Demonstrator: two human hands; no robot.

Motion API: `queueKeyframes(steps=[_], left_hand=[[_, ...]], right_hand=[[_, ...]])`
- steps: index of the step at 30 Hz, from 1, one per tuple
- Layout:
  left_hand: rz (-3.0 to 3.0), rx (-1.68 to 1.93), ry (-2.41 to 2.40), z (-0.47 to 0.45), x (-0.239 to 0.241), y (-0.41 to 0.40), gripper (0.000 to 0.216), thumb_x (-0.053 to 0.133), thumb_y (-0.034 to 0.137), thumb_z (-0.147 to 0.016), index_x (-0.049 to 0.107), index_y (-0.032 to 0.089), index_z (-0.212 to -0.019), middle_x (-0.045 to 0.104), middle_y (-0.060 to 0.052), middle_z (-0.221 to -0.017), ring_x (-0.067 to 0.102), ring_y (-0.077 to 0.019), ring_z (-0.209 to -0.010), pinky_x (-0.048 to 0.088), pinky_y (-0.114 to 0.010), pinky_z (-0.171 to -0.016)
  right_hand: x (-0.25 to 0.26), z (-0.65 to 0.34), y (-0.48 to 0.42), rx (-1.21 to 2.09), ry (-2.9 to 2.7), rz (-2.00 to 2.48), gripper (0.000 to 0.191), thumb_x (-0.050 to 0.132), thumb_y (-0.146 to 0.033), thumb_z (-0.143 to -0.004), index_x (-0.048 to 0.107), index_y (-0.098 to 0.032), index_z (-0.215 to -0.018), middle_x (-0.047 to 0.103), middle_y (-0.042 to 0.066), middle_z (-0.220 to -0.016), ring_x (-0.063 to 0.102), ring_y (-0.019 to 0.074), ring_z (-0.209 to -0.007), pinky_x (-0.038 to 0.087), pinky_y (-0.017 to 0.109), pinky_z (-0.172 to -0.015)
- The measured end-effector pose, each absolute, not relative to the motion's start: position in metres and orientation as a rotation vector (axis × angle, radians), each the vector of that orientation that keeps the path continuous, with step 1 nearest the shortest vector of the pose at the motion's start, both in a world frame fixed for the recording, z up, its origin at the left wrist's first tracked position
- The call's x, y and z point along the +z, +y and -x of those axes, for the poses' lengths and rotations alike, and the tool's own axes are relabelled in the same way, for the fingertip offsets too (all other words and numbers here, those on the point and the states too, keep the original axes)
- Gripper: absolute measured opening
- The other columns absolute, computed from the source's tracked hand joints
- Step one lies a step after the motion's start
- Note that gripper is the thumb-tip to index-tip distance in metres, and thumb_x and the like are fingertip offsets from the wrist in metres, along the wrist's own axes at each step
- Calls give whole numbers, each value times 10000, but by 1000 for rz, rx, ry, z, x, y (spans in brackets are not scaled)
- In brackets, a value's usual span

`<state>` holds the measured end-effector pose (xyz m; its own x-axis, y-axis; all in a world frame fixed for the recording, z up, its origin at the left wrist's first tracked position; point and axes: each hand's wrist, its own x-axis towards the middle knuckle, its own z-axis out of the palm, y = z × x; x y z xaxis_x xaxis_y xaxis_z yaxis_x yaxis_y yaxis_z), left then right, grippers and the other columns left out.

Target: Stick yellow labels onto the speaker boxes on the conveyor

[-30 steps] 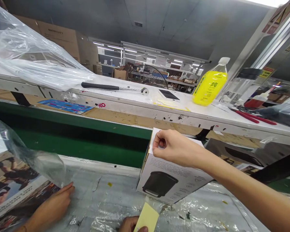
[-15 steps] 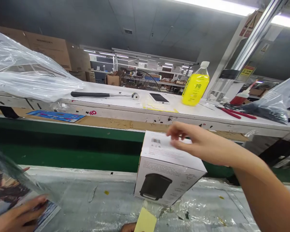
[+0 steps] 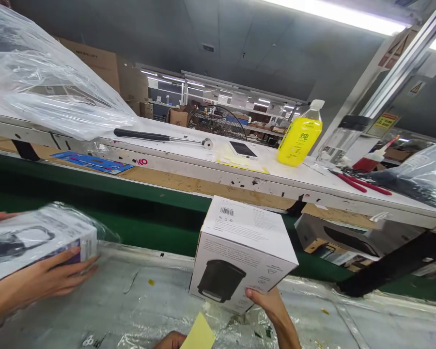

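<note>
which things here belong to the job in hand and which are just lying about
Seemingly in the job: white box, held by the right hand; yellow slip, in the left hand

Apparently lying about: phone, yellow bottle, black-handled roller, red-handled tool, blue sheet

The carton (image 3: 236, 261) in my right hand (image 3: 271, 308) is smooth white cardboard with a low sheen and printed faces. The slip (image 3: 199, 335) in my left hand (image 3: 170, 341) is matt yellow paper. Beneath both, the bench (image 3: 141, 310) is covered by glossy, wrinkled clear plastic. At my left, shiny transparent film encloses a printed box (image 3: 18, 245). The white shelf (image 3: 192, 162) is smooth, its front edge scuffed. On it: a roller (image 3: 160, 137), handle matt black, shaft bright metal; a bottle (image 3: 300, 140), glossy clear plastic; pliers (image 3: 352, 182), 2 handles smooth and red.
</note>
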<state>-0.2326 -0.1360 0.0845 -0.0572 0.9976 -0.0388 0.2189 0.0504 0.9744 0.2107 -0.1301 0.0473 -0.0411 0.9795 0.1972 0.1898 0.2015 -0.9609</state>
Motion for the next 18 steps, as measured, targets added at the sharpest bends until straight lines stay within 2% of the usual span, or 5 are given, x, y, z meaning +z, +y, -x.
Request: queueKeyframes(steps=[4,9,12,14,18], left_hand=[[-1329,1233,1485,328,126,-95,539,641,842,-556,776,333,-671,751,53,-773,611,-454,-1307,530,-522,-721],[-1041,1223,1667,290,144,-95,855,184,904,-723,822,376,-939,664,90,-710,704,-418,-1140,480,-491,-658],[-877,980,1589,217,125,-124,643,310,823,-853,769,456,-1114,690,108,-767,730,-435,-1081,496,-509,-624],[-848,921,1560,179,108,-142,571,552,765,-850,758,362,-1199,771,25,-888,774,-378,-970,608,-487,-669],[-822,910,1529,154,93,-138,486,855,467,-798,712,372,-1252,795,-39,-1080,726,-360,-1059,627,-442,-721]], right_hand=[[44,-200,-141,953,-1367,1268,479,801,-525,-794,720,-269,-1191,795,160,-1022,775,387,-932,650,527,-768],[47,-189,-142,897,-1196,1302,541,902,-560,-664,697,-246,-1055,798,138,-987,775,392,-926,654,556,-795],[46,-170,-135,868,-1163,1250,573,929,-534,-635,662,-240,-1048,790,139,-1008,770,389,-959,653,546,-825],[45,-150,-126,885,-1204,1136,622,932,-497,-644,639,-243,-1130,778,149,-1086,755,394,-1031,639,550,-877],[47,-81,-90,993,-1316,837,1026,928,-457,-656,397,-279,-1515,609,195,-1462,613,413,-1335,559,583,-1046]])
